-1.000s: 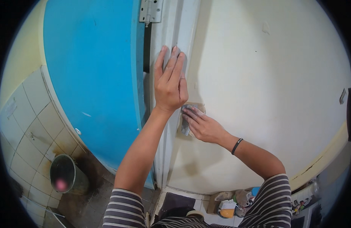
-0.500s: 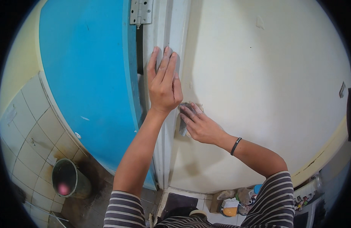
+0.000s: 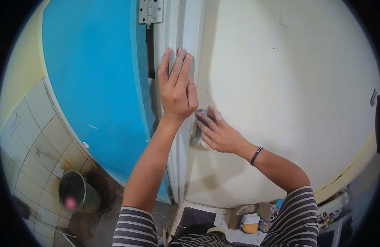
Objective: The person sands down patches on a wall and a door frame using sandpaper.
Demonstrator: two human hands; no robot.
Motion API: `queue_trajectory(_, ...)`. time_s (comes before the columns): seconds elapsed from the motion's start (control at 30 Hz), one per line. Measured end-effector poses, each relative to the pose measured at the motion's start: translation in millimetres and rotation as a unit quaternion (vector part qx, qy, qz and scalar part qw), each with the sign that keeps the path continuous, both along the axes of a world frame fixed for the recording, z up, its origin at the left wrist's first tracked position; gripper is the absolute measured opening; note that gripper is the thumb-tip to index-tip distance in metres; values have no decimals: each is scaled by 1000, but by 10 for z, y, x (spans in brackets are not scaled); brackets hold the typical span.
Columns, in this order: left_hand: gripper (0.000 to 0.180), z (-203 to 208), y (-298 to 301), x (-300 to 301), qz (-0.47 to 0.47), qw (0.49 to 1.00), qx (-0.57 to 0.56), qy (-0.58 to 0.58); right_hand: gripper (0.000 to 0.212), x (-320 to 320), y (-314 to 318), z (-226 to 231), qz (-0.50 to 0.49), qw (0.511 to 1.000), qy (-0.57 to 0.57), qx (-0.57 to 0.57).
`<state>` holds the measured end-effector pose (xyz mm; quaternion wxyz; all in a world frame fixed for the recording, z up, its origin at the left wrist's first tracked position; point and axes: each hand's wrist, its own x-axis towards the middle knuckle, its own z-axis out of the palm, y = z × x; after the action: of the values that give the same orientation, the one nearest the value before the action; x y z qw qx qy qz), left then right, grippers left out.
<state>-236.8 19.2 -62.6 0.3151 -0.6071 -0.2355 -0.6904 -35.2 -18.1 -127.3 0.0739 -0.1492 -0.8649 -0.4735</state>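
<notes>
We place the left hand flat on the white door frame, fingers extended and slightly spread. We position the right hand over the grey sheet, which lies against the cream wall just beside the frame. The right fingers extend across the sheet; we cannot tell whether the thumb pinches it. A blue door stands left.

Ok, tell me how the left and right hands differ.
The left hand rests on the white frame; the right hand holds a grey sheet against the pale wall. The left hand sits higher than the right. The right hand has a dark wristband, the left none. Both have whitish smudges.
</notes>
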Motion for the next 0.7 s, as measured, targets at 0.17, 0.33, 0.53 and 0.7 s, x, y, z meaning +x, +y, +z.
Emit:
queue_trajectory(0.17,54,-4,8,-10,7,1000,0,2,37,61,154,-73,47,998,32,24)
queue_trajectory(0.33,54,5,16,-12,3,1000,6,3,31,32,160,-62,27,997,21,64)
queue_trajectory(0.53,55,-1,6,-15,4,1000,0,4,30,2,111,-32,17,997,43,69)
queue_trajectory(0.7,57,-12,13,-29,5,1000,-1,2,26,-20,37,4,-47,996,9,80)
